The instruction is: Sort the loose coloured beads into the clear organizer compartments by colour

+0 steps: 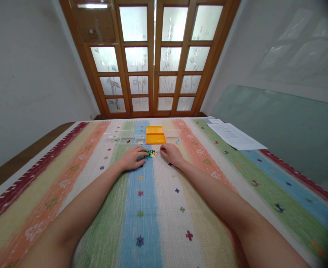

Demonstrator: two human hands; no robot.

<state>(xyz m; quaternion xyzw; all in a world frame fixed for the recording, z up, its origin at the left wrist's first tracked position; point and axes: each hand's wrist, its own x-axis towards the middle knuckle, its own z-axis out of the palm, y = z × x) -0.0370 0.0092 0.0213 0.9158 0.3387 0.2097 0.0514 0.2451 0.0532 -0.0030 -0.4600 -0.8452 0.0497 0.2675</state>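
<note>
A small heap of tiny coloured pieces lies on the striped cloth between both hands. My left hand rests palm down to the left of the heap, its fingertips touching the edge of it. My right hand lies to the right of the heap with its fingers curled together at the pieces; what they pinch is too small to make out. Just beyond the heap sits an orange tray, flanked by clear compartment trays holding a few small pieces.
Sheets of white paper lie at the far right of the cloth. A wooden door with frosted panes stands behind the table. A glass pane leans along the right wall.
</note>
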